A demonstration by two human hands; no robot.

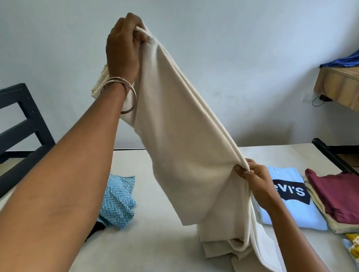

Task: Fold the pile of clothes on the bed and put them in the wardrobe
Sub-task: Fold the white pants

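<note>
I have the cream cloth [188, 139] strung between my two hands, which are well apart. My left hand [123, 49] is raised high, fingers curled tight round its gathered top edge; my right hand [256, 179] is low and off to the right, pinching the bunched edges partway down. So the cloth's long axis runs steeply from upper left to lower right, and its loose tail drops past my right hand and crumples on the bed [165, 240] just in front of me. The next fold, I reckon, turns on that slant: the left hand must come down towards the right so the length doubles over. Folded pieces lie just beyond my right hand: the Levi's shirt [297, 202], then the maroon top [355, 197]. The blue zigzag cloth [118, 201] is still unfolded, to the left.
</note>
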